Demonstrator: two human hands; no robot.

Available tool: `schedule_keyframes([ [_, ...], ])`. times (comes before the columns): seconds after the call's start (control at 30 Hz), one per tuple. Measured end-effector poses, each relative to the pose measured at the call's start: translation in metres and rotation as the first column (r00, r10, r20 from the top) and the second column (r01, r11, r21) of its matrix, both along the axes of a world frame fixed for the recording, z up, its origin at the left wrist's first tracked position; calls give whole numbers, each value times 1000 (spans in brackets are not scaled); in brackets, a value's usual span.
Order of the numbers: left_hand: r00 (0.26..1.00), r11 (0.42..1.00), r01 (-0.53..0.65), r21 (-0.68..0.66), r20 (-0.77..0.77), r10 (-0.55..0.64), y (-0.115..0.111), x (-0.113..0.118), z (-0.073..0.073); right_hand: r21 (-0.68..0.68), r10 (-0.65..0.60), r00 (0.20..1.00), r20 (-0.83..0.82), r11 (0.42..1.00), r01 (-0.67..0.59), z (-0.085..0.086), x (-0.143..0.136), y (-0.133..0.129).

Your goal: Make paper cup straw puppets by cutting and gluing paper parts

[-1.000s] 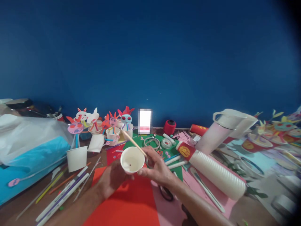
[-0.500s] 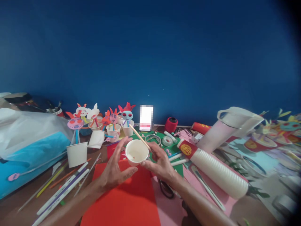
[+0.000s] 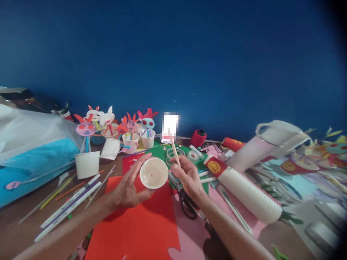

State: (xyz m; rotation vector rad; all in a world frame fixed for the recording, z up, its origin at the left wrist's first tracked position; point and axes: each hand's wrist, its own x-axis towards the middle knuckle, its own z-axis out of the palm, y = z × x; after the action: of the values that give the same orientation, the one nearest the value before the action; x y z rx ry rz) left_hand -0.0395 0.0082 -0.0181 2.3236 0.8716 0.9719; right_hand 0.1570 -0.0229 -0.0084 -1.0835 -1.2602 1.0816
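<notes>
A white paper cup (image 3: 154, 173) is in my left hand (image 3: 130, 187), with the thumb below and the fingers along its left side. Its mouth tilts toward me, showing a small reddish spot at the bottom. My right hand (image 3: 187, 175) pinches a slim wooden stick, like a chopstick (image 3: 175, 153), pointing up and away, apart from the cup. Black-handled scissors (image 3: 187, 206) lie beneath my right hand. Under the cup spreads a sheet of red paper (image 3: 135, 227).
Paper cups with cut-paper animal faces on sticks (image 3: 131, 124) stand at the back left. White markers (image 3: 70, 207) lie at left. A stack of paper cups (image 3: 249, 195) and a tilted pitcher (image 3: 249, 151) rest at right. A red roll (image 3: 198, 138) sits near the blue wall.
My right hand has come off the cup and moved right with the stick, which now stands more upright. My left hand has closed onto the cup, which shifted slightly left.
</notes>
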Motion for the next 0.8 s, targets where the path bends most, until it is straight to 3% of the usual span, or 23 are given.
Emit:
schedule_keyframes([
  [0.23,980,992,128,-8,-153,-127,1,-3,-9,-113,105,994,43,989,-99,-2,-1,4],
  [0.33,975,989,147,-11,-169,-147,4,-1,-5,-116,70,990,119,992,-56,-8,-2,5],
  [0.47,994,982,62,181,-99,-45,4,5,3,-134,-45,974,224,988,76,-13,1,9],
  [0.6,999,918,-39,395,12,37,-8,9,13,-150,-77,949,306,980,128,-16,4,10],
  [0.8,999,863,-38,504,9,39,-30,8,31,-61,-119,880,460,984,166,-15,3,7],
])
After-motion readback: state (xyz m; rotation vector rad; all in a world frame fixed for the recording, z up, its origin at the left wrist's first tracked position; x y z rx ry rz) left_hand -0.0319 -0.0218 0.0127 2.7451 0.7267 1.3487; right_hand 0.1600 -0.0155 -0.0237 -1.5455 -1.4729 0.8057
